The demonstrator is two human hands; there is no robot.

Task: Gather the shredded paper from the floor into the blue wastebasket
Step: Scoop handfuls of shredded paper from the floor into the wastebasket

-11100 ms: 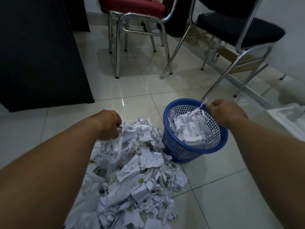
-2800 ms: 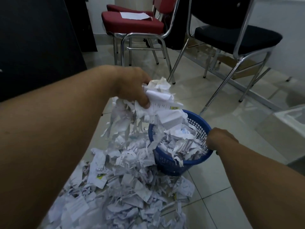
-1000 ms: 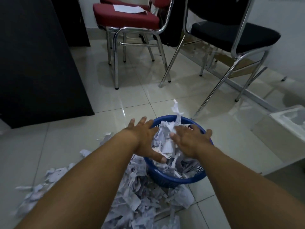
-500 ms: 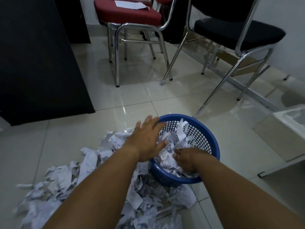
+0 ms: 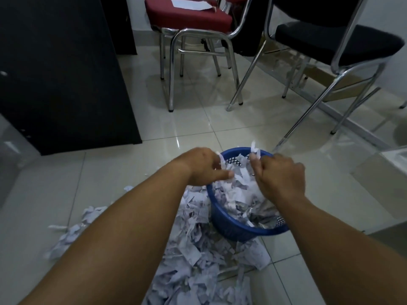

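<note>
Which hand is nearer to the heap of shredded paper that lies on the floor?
The left. The left hand is above the left rim of the blue wastebasket, right over the edge of the heap; the right hand is over the basket's middle, farther away.

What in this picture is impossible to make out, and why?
All in the head view:
- Bottom of the blue wastebasket: buried under paper, with the left hand and right hand above it.
- Print on the shredded paper: too small and blurred.
- Near end of the floor pile: covered by the left forearm, then cut off by the bottom edge.
- Back of the black chair: cut off by the top edge.
</note>
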